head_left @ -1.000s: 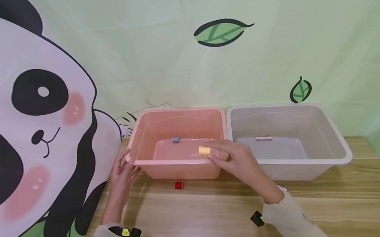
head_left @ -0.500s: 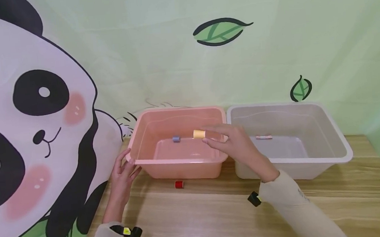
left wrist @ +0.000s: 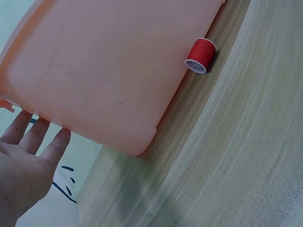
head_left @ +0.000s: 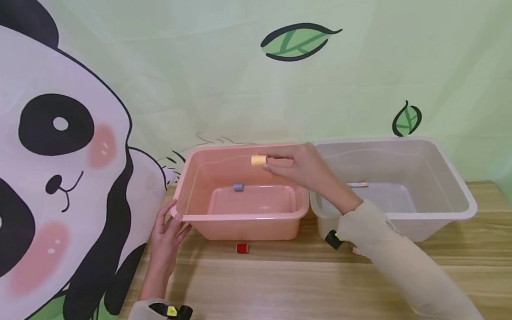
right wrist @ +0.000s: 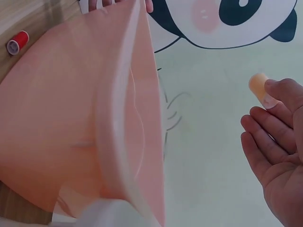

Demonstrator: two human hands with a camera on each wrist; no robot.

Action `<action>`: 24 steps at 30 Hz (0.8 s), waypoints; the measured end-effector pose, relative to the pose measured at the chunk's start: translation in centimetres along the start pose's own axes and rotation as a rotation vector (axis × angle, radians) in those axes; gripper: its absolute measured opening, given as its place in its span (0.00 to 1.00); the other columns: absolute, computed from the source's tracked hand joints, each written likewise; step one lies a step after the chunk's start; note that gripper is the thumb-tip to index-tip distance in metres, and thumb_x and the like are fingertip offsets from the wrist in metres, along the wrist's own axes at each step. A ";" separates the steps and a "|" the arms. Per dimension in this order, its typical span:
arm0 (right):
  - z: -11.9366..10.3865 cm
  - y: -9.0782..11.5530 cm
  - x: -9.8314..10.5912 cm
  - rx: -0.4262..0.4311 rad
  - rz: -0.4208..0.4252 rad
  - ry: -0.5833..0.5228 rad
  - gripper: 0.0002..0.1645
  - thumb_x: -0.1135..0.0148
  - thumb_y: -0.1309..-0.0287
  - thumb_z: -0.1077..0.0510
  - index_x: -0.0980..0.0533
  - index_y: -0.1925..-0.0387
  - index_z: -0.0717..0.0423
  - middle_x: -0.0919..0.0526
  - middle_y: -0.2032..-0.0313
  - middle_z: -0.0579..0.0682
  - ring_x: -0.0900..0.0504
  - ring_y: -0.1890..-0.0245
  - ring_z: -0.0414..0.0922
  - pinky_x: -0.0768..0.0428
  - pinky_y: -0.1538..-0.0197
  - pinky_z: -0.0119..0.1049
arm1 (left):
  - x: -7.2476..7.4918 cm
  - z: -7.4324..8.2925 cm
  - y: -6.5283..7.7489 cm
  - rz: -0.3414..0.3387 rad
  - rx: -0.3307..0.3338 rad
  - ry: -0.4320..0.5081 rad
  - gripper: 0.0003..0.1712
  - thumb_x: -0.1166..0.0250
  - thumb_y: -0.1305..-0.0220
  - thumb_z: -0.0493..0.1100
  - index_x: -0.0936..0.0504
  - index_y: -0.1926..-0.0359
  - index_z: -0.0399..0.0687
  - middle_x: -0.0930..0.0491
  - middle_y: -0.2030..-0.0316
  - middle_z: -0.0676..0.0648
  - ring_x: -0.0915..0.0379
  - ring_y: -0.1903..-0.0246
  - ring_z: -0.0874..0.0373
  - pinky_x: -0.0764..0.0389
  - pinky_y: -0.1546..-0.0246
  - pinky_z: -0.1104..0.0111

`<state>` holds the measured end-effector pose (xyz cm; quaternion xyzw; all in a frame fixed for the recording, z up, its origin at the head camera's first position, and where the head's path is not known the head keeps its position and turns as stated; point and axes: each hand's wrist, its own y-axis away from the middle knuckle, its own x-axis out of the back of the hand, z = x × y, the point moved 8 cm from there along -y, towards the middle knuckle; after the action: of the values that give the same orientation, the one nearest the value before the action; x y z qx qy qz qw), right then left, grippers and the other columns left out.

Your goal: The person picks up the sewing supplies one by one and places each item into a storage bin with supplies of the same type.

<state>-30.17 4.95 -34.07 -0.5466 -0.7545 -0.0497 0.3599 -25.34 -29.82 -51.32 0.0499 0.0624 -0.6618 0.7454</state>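
My right hand (head_left: 299, 165) pinches a yellow spool of thread (head_left: 259, 160) between thumb and fingertips, held high over the pink plastic bin (head_left: 242, 216). In the right wrist view the spool stands out past the thumb, with the other fingers spread below. My left hand (head_left: 164, 239) holds the near left corner of that bin, several fingertips against its outer wall in the left wrist view. Inside the bin lies a blue spool (head_left: 238, 187). A red spool of thread (head_left: 242, 248) rests on the wooden table just in front of it.
To the right stands a grey-white bin (head_left: 425, 219), its rim beside the pink one. A small pale reddish strip (head_left: 358, 185) lies in it. Another small pale piece (head_left: 357, 251) shows on the table (head_left: 267, 291) by the right sleeve. Panda-print cloth (head_left: 203, 83) hangs behind.
My right hand has lifted the yellow spool up and slightly left, from the pink bin's near right rim to over its back part. The left hand has stayed at the corner.
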 end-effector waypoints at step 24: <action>4.5 -6.4 -2.5 -0.140 -0.131 -0.079 0.19 0.33 0.34 0.47 0.16 0.45 0.46 0.14 0.49 0.46 0.17 0.47 0.43 0.17 0.43 0.39 | -0.1 -0.2 0.0 0.006 0.001 0.003 0.29 0.43 0.22 0.46 0.37 0.25 0.56 0.43 0.25 0.44 0.29 0.36 0.51 0.23 0.39 0.60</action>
<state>-37.53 2.57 -36.83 -0.5212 -0.7970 -0.1040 0.2868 -25.32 -29.69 -51.46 0.0513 0.0630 -0.6596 0.7472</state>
